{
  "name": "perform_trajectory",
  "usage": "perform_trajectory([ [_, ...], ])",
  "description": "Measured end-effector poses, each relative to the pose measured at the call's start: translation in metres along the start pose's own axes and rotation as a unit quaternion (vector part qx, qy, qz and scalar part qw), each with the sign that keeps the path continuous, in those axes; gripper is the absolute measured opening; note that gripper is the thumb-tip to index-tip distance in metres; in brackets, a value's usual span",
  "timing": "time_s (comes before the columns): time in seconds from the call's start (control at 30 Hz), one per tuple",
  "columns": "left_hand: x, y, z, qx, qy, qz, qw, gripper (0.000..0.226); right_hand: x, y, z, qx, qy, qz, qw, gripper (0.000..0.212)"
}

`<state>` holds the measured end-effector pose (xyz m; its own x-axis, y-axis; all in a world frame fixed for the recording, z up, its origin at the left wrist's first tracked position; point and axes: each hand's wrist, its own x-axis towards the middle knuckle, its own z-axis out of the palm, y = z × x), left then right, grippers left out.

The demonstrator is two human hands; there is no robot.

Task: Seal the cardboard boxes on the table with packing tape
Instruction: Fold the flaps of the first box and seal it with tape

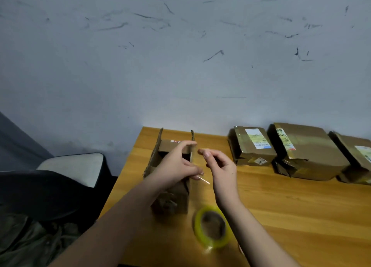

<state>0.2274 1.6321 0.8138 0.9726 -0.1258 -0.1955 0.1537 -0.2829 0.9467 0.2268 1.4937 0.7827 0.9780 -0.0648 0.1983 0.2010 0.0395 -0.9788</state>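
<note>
A small open cardboard box (172, 198) stands at the table's left end with its side flaps upright. My left hand (176, 164) grips the right flap (192, 138), forefinger on its top edge and thumb lower down. A shiny sliver of clear tape (204, 180) sticks out just below that thumb. My right hand (220, 168) hovers just right of the flap with its fingers curled and thumb and forefinger tips close together; whether they pinch tape is not visible. A yellow-green roll of packing tape (212, 226) lies flat on the table in front of the box.
Three closed, labelled cardboard boxes (253, 146) (309, 152) (357, 158) sit in a row along the wall at the back right. The wooden table (291, 206) ends at its left edge beside a dark chair with a pale cushion (76, 168).
</note>
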Motion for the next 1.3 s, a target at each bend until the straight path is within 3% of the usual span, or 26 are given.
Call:
perform_trajectory([
  [0.07, -0.002, -0.002, -0.021, -0.026, -0.009, -0.002, 1.000, 0.082, -0.002, -0.005, 0.014, 0.012, -0.007, -0.006, 1.000, 0.016],
  [0.2, -0.004, -0.011, -0.043, -0.028, 0.003, 0.023, 0.999, 0.064, 0.000, -0.010, 0.027, 0.036, -0.105, 0.031, 0.993, 0.021],
  [0.33, 0.002, -0.027, -0.055, -0.068, 0.005, 0.025, 0.997, 0.056, 0.002, -0.006, 0.033, 0.024, -0.180, 0.054, 0.982, 0.043],
  [0.5, 0.008, -0.035, -0.061, -0.068, 0.025, 0.015, 0.997, 0.054, 0.002, 0.002, 0.047, -0.044, -0.157, 0.006, 0.987, 0.051],
  [0.63, 0.007, -0.037, -0.064, -0.096, 0.018, -0.010, 0.995, 0.040, -0.001, 0.007, 0.051, -0.071, -0.147, -0.015, 0.986, 0.053],
  [0.73, 0.005, -0.044, -0.069, -0.059, -0.003, -0.003, 0.998, 0.038, -0.003, 0.008, 0.051, -0.080, -0.089, -0.028, 0.992, 0.052],
  [0.83, 0.003, -0.054, -0.077, 0.018, 0.058, 0.049, 0.997, 0.030, -0.002, 0.002, 0.041, 0.024, -0.017, 0.027, 0.999, 0.050],
  [0.93, 0.008, -0.065, -0.070, 0.089, 0.091, 0.090, 0.988, 0.040, -0.008, 0.002, 0.052, 0.178, -0.069, 0.139, 0.972, 0.051],
  [1.07, 0.015, -0.074, -0.049, -0.003, 0.063, 0.065, 0.996, 0.046, -0.018, 0.021, 0.081, 0.299, -0.049, 0.227, 0.926, 0.049],
  [1.2, 0.020, -0.095, -0.057, 0.086, 0.079, 0.090, 0.989, 0.045, -0.017, 0.034, 0.070, 0.193, -0.019, 0.211, 0.958, 0.047],
  [1.3, 0.019, -0.100, -0.066, 0.203, 0.026, 0.091, 0.975, 0.034, -0.015, 0.036, 0.053, 0.084, -0.027, 0.177, 0.980, 0.047],
])
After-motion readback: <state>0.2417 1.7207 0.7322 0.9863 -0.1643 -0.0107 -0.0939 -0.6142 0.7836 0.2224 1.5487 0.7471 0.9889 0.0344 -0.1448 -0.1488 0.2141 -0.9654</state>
